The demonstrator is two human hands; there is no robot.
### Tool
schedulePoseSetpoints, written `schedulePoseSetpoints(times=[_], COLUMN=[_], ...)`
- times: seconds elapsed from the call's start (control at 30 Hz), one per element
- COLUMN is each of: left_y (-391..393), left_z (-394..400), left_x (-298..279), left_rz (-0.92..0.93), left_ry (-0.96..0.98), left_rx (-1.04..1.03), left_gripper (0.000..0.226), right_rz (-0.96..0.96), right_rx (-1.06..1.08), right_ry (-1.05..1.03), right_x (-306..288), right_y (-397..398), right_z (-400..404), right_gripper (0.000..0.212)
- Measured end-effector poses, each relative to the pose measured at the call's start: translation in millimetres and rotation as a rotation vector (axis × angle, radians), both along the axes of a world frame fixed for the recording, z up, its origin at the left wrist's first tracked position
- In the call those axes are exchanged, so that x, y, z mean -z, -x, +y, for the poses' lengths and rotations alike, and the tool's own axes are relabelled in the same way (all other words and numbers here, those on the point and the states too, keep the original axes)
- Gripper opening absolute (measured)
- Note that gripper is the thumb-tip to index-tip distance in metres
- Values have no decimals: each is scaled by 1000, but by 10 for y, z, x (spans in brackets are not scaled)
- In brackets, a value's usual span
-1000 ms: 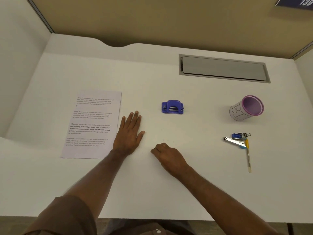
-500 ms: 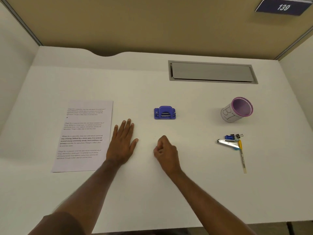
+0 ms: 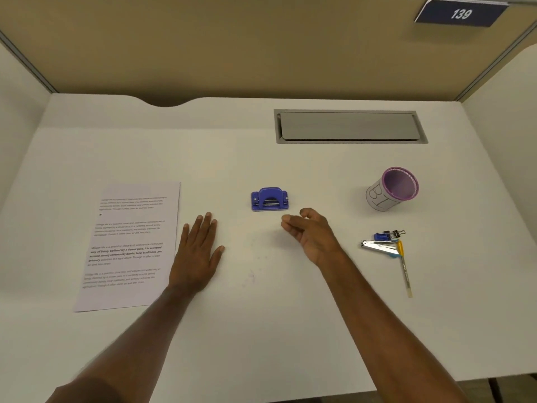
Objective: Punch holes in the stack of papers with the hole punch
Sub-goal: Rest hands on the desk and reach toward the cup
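Note:
A small blue hole punch [image 3: 269, 199] stands in the middle of the white desk [image 3: 261, 330]. The stack of printed papers [image 3: 130, 245] lies flat at the left. My left hand [image 3: 197, 254] rests palm down on the desk, fingers spread, just right of the papers' edge and holding nothing. My right hand [image 3: 311, 234] hovers just right of and below the punch, fingers loosely curled and apart, a short gap from it, with nothing in it.
A purple-rimmed pen cup [image 3: 390, 189] stands at the right. Below it lie a binder clip [image 3: 388, 235], a metal clip tool [image 3: 379, 247] and a yellow pen [image 3: 404, 270]. A grey cable hatch [image 3: 350, 126] sits at the back. Partition walls enclose the desk.
My right hand has lifted from a closed fist near the front and moved forward and right toward the hole punch, its fingers loosening. The left hand stays flat on the desk.

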State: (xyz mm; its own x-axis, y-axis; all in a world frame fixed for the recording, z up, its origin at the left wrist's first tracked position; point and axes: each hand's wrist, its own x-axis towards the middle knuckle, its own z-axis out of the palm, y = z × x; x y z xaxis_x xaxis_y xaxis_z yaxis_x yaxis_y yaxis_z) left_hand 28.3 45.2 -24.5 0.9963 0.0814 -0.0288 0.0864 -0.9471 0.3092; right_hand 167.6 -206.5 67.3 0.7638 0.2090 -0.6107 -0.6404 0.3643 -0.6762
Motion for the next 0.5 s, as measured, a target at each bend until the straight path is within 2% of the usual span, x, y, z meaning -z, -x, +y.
schedulePoseSetpoints(times=[0.2, 0.33, 0.37, 0.5], left_y=[7, -28, -31, -27], left_z=[39, 23, 15, 4], left_x=[70, 111, 112, 107], left_rz=[-44, -55, -56, -58], left_ry=[0, 1, 1, 2], left_rx=[7, 9, 8, 1], left_gripper=[69, 70, 70, 70], right_rz=[-107, -271, -313, -458], right_rx=[123, 226, 239, 105], right_ry=[-32, 162, 292, 1163], right_x=[-501, -832, -884, -891], right_y=[-576, -941, -1021, -1287], right_z=[-587, -1097, -1214, -1558], right_gripper=[31, 38, 38, 32])
